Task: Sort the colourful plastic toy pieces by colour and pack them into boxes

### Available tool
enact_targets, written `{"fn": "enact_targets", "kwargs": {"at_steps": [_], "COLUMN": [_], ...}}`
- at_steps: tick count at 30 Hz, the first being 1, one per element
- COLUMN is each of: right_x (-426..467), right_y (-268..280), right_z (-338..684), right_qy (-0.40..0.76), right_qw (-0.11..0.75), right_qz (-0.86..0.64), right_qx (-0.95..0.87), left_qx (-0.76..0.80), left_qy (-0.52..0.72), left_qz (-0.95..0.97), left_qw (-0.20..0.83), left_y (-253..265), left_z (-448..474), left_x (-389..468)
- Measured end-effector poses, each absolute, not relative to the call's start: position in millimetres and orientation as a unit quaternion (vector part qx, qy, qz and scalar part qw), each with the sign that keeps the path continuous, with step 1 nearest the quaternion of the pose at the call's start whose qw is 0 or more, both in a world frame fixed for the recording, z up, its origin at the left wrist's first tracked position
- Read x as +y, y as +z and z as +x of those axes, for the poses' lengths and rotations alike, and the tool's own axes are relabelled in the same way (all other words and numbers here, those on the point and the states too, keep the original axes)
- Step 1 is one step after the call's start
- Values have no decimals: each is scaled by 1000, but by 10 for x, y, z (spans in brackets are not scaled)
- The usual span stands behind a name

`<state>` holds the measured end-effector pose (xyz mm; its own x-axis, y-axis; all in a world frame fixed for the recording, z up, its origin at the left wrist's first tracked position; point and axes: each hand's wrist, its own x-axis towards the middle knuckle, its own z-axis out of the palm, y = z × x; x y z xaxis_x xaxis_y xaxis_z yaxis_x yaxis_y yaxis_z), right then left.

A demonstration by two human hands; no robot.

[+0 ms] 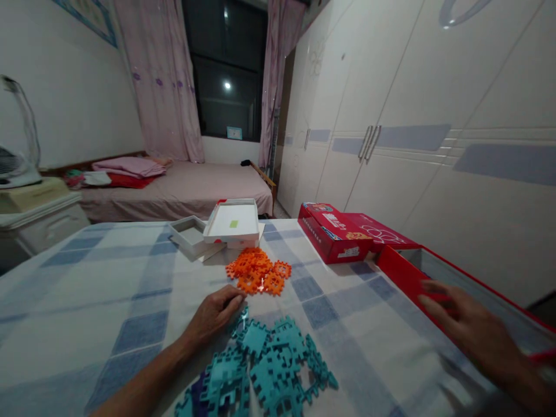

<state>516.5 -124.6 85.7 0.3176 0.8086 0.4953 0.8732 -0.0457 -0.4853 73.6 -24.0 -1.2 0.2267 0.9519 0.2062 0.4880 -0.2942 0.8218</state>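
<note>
My left hand (217, 310) rests on the tablecloth with its fingers curled closed; whether anything is inside them is hidden. Just beyond its fingertips lies a heap of orange plastic gear pieces (256, 269). Beside and below it spreads a pile of teal interlocking plastic pieces (278, 359), with one small teal piece (241, 319) close to the thumb. On the right, my right hand (471, 324) is slightly blurred, fingers stretched out and apart, with nothing seen in them. It hovers by the near wall of a long open red box (402, 278) with a grey inside.
A closed red printed box (332, 234) stands at the back right, with a red lid (382, 229) beside it. White box trays (232, 223) are stacked at the far edge of the checked tablecloth (143, 324). Beyond are a bed (208, 182) and a white wardrobe (391, 87).
</note>
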Motion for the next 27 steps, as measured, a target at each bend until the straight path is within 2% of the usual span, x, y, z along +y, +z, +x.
{"fn": "enact_targets", "kwargs": {"at_steps": [4,8,13,16,19,21,24,27], "right_x": [-485,202,796,981,1055,1030,811,325], "right_y": [922,943,802,730,795,928,1192,1395], "right_z": [4043,3017,2299,2160,2161,2248,2582,3182], "right_qy": [8,-23,-97,-130,-159,-176,-169,-92], "right_qw": [308,254,123,102,132,187,363,544], "right_qz": [-551,-436,-476,-524,-545,-544,-531,-558], "right_qx": [-776,-863,-865,-836,-813,-799,-747,-620], "left_qx": [501,494,497,490,485,481,478,488], "left_qy": [356,362,359,361,365,362,354,354], "left_qz": [727,731,722,730,734,736,740,728], "left_qw": [306,301,319,310,305,308,314,328], "left_y": [4,-7,-57,-76,-71,-53,-18,12], "left_z": [736,735,728,725,720,711,698,711], "left_x": [-236,-217,-193,-186,-183,-180,-182,-205]}}
